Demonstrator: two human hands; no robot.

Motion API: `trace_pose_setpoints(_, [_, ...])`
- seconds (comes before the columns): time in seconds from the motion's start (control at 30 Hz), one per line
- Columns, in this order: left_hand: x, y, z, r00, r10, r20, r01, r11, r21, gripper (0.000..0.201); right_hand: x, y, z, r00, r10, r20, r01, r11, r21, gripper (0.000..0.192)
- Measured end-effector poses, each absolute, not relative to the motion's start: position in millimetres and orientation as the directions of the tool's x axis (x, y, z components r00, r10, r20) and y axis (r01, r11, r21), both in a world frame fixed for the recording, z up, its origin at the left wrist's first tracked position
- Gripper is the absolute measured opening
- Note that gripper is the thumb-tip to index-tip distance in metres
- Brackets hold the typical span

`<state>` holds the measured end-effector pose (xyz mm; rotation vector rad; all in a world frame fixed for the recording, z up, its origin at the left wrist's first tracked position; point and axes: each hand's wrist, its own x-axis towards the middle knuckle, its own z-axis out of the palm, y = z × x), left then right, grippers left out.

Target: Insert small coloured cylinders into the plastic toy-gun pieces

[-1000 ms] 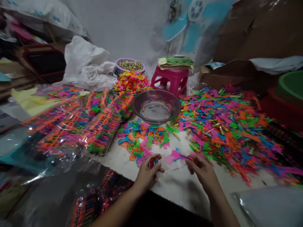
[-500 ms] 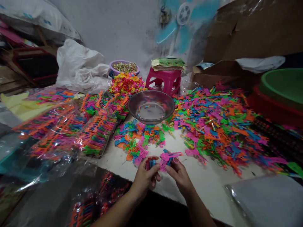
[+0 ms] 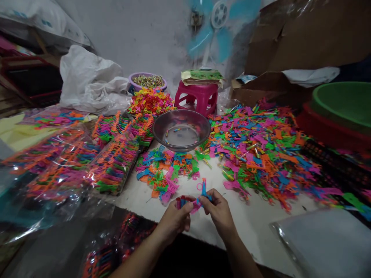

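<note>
My left hand (image 3: 177, 213) is closed around several small red and blue pieces (image 3: 182, 201), which look like short tubes and are partly hidden by the fingers. In my right hand (image 3: 216, 206) a blue plastic toy gun (image 3: 204, 189) is pinched, its orange tip pointing up. Between the two hands is a pink toy gun (image 3: 196, 206); its grip lies by my left fingertips, and I cannot tell which hand bears it. Just beyond, a small pile of mixed toy guns (image 3: 169, 170) lies on the white tabletop (image 3: 214, 239).
A metal bowl (image 3: 156, 133) with a few small pieces stands ahead. To the right spreads a large heap of toy guns (image 3: 261, 150); bagged toy guns (image 3: 114, 164) lie left. Behind are a pink stool (image 3: 197, 92), a purple basin (image 3: 131, 80) and a spinning fan (image 3: 219, 15).
The pink toy gun, held level before, has dropped and turned between my hands. The blue one, mostly behind it earlier, now stands upright in my right fingers. The view has shifted slightly right.
</note>
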<state>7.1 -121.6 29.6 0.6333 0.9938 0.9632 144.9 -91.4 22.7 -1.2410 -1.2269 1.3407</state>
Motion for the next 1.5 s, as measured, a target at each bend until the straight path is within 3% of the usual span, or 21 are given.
trace_pose_setpoints(0.3, [6.8, -120.4, 35.1, 0.031, 0.927, -0.374, -0.214, 0.372, 0.903, 0.035, 152.8, -93.7, 31.9, -0.121, 0.986, -0.113, 0.059, -0.106, -0.993, 0.038])
trace_pose_setpoints(0.5, [5.3, -121.0, 33.8, -0.05, 0.977, -0.206, -0.113, 0.199, 0.973, 0.027, 158.6, -93.7, 32.8, -0.149, 0.973, -0.176, -0.018, -0.181, -0.983, 0.04])
trace_pose_setpoints(0.7, [0.6, -120.9, 39.9, -0.002, 0.962, -0.272, -0.147, 0.269, 0.952, 0.026, 164.1, -90.3, 29.7, -0.146, 0.968, -0.204, -0.078, -0.217, -0.973, 0.04])
trace_pose_setpoints(1.13, [8.4, -127.0, 51.0, -0.091, 0.974, -0.207, -0.025, 0.206, 0.978, 0.019, 152.5, -88.6, 9.1, -0.186, 0.959, -0.213, -0.115, -0.237, -0.965, 0.04])
trace_pose_setpoints(1.27, [6.5, -123.3, 52.1, -0.129, 0.977, -0.168, 0.085, 0.18, 0.98, 0.015, 144.5, -89.9, -0.7, -0.336, 0.879, -0.34, -0.229, -0.426, -0.875, 0.043])
trace_pose_setpoints(1.5, [6.4, -117.5, 43.8, -0.143, 0.976, -0.166, 0.159, 0.188, 0.969, 0.019, 133.5, -98.1, -3.3, -0.532, 0.675, -0.512, -0.365, -0.728, -0.581, 0.037])
